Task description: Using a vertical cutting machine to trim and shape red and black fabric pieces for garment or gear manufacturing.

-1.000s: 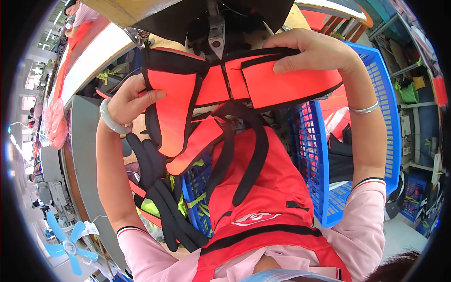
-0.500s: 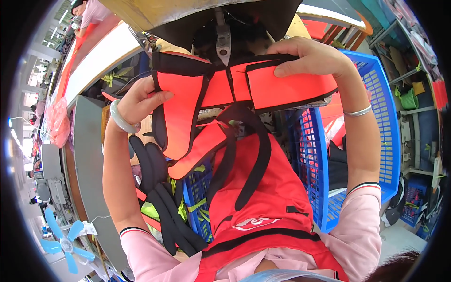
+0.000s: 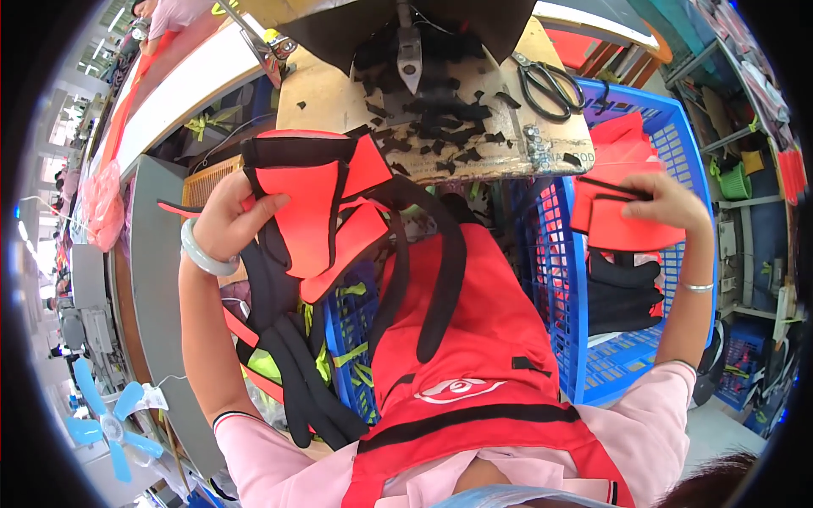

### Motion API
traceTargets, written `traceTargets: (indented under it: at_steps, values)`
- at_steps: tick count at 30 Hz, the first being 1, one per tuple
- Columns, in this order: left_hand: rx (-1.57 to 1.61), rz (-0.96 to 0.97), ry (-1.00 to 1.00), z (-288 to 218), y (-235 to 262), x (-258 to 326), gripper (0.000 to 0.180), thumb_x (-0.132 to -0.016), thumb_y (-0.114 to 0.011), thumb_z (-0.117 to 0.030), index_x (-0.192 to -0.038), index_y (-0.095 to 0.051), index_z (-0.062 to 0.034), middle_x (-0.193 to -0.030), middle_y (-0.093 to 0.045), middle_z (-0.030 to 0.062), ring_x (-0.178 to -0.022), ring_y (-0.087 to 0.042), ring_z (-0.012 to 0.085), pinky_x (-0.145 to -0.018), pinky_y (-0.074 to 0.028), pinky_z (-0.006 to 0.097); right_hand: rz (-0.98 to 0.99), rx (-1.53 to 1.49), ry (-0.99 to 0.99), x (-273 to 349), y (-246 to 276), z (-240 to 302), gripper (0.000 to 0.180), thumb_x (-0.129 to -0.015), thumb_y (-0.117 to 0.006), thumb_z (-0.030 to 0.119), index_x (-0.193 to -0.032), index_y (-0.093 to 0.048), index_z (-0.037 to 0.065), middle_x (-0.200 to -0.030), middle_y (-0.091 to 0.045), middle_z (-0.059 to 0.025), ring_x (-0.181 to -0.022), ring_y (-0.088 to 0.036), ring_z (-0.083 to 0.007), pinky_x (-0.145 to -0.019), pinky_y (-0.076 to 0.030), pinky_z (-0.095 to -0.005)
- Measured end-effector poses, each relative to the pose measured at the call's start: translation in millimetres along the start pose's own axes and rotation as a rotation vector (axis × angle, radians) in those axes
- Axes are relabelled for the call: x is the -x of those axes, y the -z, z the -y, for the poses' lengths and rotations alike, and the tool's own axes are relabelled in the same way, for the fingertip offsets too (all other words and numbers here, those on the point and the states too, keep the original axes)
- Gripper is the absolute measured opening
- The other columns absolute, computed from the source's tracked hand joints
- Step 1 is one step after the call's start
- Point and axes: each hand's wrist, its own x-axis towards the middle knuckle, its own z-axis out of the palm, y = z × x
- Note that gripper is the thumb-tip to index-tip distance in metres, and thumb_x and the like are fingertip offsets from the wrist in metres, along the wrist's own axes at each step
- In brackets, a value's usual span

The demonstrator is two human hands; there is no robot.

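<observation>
My left hand (image 3: 237, 218) is closed on a red-orange fabric piece with black edging (image 3: 306, 203), its thumb on the red face. More red panels and long black straps (image 3: 442, 296) hang from that bundle over my apron. Well to the right, my right hand (image 3: 669, 203) pinches a smaller black-edged red fabric piece (image 3: 605, 218) above the blue basket (image 3: 577, 339). The two pieces are apart. Between my hands stands a machine with a pointed metal arm (image 3: 410, 66), over a worktop (image 3: 339, 110).
Black fabric scraps (image 3: 445, 127) litter the worktop, and black-handled scissors (image 3: 549, 89) lie at its right. Red and black pieces (image 3: 622, 292) fill part of the basket. At lower left are black padded strips (image 3: 309, 385). Another person (image 3: 174, 19) sits far left.
The joined red work has come apart into two. My right hand has carried its piece right and down over the basket; my left hand has shifted slightly left. Scraps and scissors are now uncovered.
</observation>
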Motion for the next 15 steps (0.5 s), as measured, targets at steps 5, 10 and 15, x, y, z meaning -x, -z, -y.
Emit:
traceTargets:
  at_steps: [5, 10, 15]
  values:
    - [-0.002, -0.1, -0.119, -29, -10, 18, 0.023, -0.084, -0.066, -0.005, -0.106, -0.064, 0.0022, -0.093, -0.065, 0.0178, -0.083, -0.059, 0.0366, -0.078, -0.047, 0.038, -0.452, 0.156, -0.131, 13, -91, -27, 0.044, -0.082, -0.074, 0.032, -0.113, -0.068, 0.002, -0.107, -0.071, -0.0161, -0.102, -0.067, -0.0298, -0.093, -0.049, -0.041]
    - [-0.128, -0.13, -0.159, -46, -10, 58, 0.03, -0.081, -0.068, 0.0, -0.111, -0.063, 0.003, -0.104, -0.066, 0.0182, -0.092, -0.062, 0.0361, -0.082, -0.048, 0.036, -0.577, -0.25, 0.587, -67, -202, 134, 0.054, -0.084, -0.072, 0.013, -0.134, -0.052, 0.005, -0.138, -0.051, -0.0164, -0.131, -0.046, -0.0327, -0.108, -0.037, -0.038]
    - [0.115, -0.208, 0.054, -77, -11, 102, 0.043, -0.081, -0.064, 0.005, -0.123, -0.061, 0.0022, -0.134, -0.055, 0.0203, -0.119, -0.057, 0.0298, -0.102, -0.041, 0.04, -0.404, -0.58, 0.583, -69, -204, 169, 0.021, -0.091, -0.063, 0.003, -0.112, -0.065, 0.002, -0.092, -0.071, -0.0099, -0.082, -0.067, -0.0155, -0.074, -0.051, -0.0281]
